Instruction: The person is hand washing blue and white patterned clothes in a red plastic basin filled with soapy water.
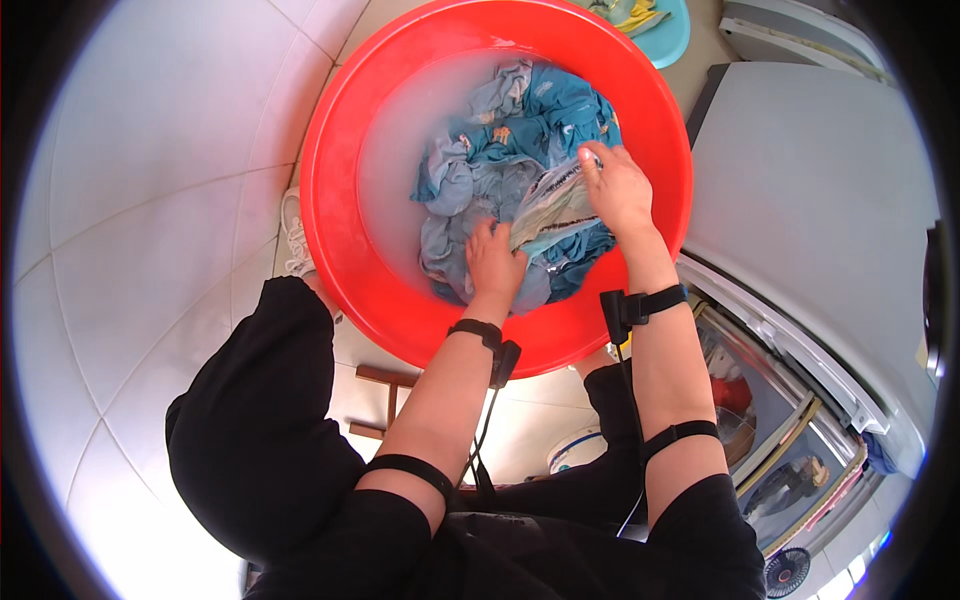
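A large red plastic basin [337, 187] stands before me with cloudy water [397, 150] in it. Wet blue fabric [562, 97] with small orange prints lies bunched in the water, together with grey-blue fabric [450, 176]. My right hand [621, 187] grips a pale garment [559, 206] with dark stripes at its upper right end, lifted partly above the pile. My left hand [495, 262] rests at the garment's lower left end, on the wet cloth, with its fingers partly spread; whether it pinches any cloth I cannot tell.
A light blue basin [667, 41] with yellow cloth stands beyond the red one. To the right is a large grey appliance or cabinet [810, 165]. White tiled wall [150, 165] lies left, with a white shoe [294, 232] by the basin. A small brown wooden stool [391, 397] is below.
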A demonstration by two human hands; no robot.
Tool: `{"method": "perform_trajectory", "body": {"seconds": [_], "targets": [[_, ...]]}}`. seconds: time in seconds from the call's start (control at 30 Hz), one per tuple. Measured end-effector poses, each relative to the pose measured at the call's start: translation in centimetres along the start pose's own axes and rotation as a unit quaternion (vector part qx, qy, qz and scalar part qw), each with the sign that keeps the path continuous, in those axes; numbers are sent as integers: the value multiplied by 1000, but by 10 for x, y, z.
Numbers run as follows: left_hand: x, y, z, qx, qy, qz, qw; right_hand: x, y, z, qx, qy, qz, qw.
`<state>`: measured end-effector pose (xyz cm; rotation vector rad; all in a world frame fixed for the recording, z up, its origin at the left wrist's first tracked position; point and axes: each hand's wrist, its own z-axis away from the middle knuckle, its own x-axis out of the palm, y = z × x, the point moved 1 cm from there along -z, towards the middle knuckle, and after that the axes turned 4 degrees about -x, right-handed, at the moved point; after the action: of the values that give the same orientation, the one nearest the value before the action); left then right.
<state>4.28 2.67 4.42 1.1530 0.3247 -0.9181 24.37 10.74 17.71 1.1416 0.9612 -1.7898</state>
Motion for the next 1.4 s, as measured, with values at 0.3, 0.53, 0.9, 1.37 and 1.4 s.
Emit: {"method": "perform_trajectory", "body": {"seconds": [0.3, 0.53, 0.9, 1.37, 1.4], "targets": [[-87, 29, -19, -166, 145, 460, 860, -10, -17, -15, 47, 71, 102, 991], [-164, 42, -9, -206, 249, 597, 734, 6, -74, -44, 3, 22, -16, 1000], [-181, -20, -74, -152, 314, 262, 900, 53, -118, -127, 67, -26, -598, 798], [-126, -30, -126, -161, 190, -54, 967, 135, -137, -131, -270, -44, 70, 959], [-126, -34, -129, -204, 133, -79, 967, 139, -136, -134, -269, -85, 60, 957]]}}
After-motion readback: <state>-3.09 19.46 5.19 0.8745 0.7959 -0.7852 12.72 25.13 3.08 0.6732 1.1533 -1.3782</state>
